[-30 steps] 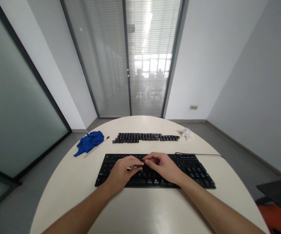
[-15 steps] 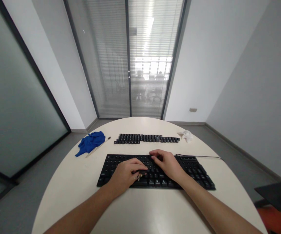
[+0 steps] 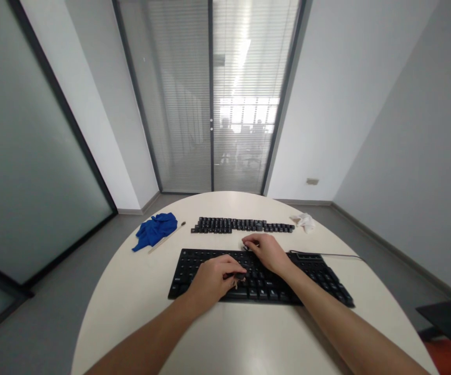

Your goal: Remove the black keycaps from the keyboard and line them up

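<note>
A black keyboard lies across the table in front of me, with bare sockets in its upper left part and keycaps along the front and right. My left hand rests over its middle, fingers closed round a small dark tool; pale bits show beneath it, too small to make out. Just above the keyboard's back edge, my right hand pinches a small black keycap between thumb and fingertips. Loose keycaps lie in rows behind the keyboard.
A blue cloth and a thin wooden-handled brush lie at the left of the round table. Crumpled white tissue sits at the back right. The keyboard's cable runs off to the right. A chair stands at the right.
My right hand has lifted slightly off the keys toward the back edge, and a keycap now shows in its fingertips. My left hand stays over the keyboard's middle. The view has shifted a little.
</note>
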Demonstrator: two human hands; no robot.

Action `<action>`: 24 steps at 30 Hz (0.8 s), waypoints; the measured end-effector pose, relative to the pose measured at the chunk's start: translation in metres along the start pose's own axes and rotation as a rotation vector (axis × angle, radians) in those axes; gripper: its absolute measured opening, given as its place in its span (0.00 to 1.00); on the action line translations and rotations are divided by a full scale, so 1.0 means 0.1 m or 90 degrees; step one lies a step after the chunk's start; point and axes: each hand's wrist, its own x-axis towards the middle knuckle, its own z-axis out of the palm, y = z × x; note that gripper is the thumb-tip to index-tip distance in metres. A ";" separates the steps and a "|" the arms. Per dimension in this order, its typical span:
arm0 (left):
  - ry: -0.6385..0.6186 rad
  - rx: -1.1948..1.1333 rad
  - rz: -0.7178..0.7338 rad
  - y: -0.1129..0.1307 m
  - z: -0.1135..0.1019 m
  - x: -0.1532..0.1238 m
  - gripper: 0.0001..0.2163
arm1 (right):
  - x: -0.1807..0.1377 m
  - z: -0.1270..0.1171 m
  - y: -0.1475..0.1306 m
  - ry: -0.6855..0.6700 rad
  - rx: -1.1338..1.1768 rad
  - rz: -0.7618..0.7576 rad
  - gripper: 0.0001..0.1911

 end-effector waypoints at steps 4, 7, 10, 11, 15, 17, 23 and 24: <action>-0.001 -0.004 -0.008 -0.01 0.00 0.00 0.11 | 0.26 0.04 -0.03 0.001 -0.049 0.011 0.11; -0.002 -0.006 -0.007 -0.02 0.01 0.00 0.11 | 0.44 0.07 -0.02 0.025 -0.087 0.036 0.11; -0.003 -0.011 -0.001 -0.03 0.02 0.00 0.11 | 0.55 0.13 -0.01 0.037 -0.119 0.052 0.12; -0.002 -0.011 0.000 -0.03 0.02 0.00 0.10 | 0.57 0.16 -0.02 0.038 -0.129 0.056 0.12; 0.002 -0.007 0.004 -0.03 0.03 0.01 0.11 | 0.56 0.26 -0.04 0.049 -0.166 0.079 0.12; 0.003 -0.005 0.002 -0.03 0.03 0.01 0.11 | 0.53 0.29 -0.05 0.054 -0.180 0.088 0.12; 0.002 -0.010 -0.002 -0.05 0.04 0.02 0.12 | 0.50 0.31 -0.01 0.057 -0.195 0.090 0.14; 0.002 -0.010 -0.002 -0.05 0.04 0.01 0.12 | 0.50 0.31 -0.01 0.058 -0.197 0.090 0.14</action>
